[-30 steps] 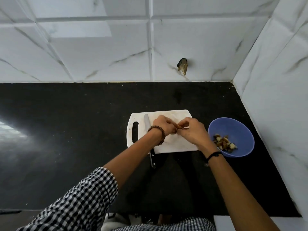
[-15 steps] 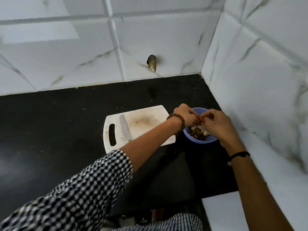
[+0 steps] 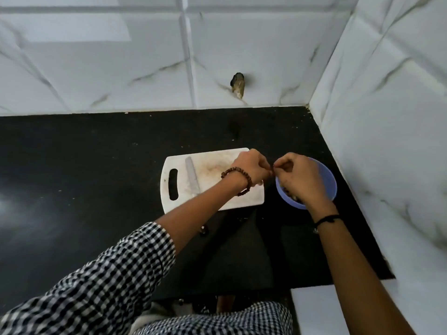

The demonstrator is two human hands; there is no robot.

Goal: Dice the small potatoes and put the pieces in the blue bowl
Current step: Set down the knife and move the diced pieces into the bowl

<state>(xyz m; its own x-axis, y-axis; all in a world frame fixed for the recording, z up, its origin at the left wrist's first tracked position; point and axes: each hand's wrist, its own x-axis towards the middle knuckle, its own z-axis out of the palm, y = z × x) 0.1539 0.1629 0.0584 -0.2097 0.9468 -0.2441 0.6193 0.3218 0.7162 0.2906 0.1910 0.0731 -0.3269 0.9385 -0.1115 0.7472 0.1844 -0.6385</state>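
Observation:
The blue bowl (image 3: 329, 176) stands on the black counter, right of the white cutting board (image 3: 212, 169). My right hand (image 3: 300, 177) hovers over the bowl and hides most of the diced potato pieces (image 3: 293, 197) inside. My left hand (image 3: 251, 166), with a bead bracelet on its wrist, is above the board's right edge. The fingertips of both hands meet at the bowl's left rim, pinched on a small dark potato piece (image 3: 273, 168). A knife (image 3: 192, 177) lies on the left part of the board, blade pointing away from me.
The black counter (image 3: 96, 165) ends at white marble-tiled walls behind and on the right (image 3: 387, 117). A small chipped hole (image 3: 238, 88) marks the back wall. The counter's front edge is close to my body.
Both hands, held together, went from the middle of the cutting board rightward to the blue bowl. The board's surface now shows bare, and the knife has not moved.

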